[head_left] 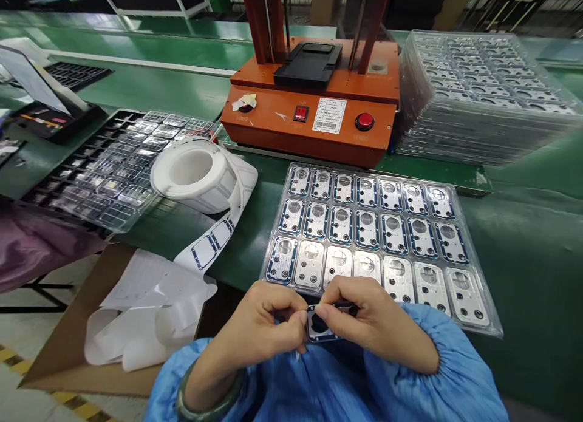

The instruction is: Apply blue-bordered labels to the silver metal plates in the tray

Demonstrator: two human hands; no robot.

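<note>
Close to my body, my right hand [359, 316] grips a small metal plate [315, 328] with a blue border and a dark round opening. My left hand [273, 322] pinches at the plate's left end, thumb and fingers together; what lies between them is hidden. Just beyond my hands lies a clear plastic tray [494, 328] of silver metal plates in rows. Plates in its back two rows, and the leftmost in the front row, have blue borders; the other front plates are plain silver. Left of the tray stands a roll of white backing tape [191, 173] with blue frame-shaped stickers on its loose strip.
An orange press machine [310, 115] with a red button stands behind the tray. At its right rises a stack of filled clear trays [483, 106]. A black tray [91, 173] with clear parts lies left. Below it, a cardboard box [59, 343] holds discarded backing paper [150, 319].
</note>
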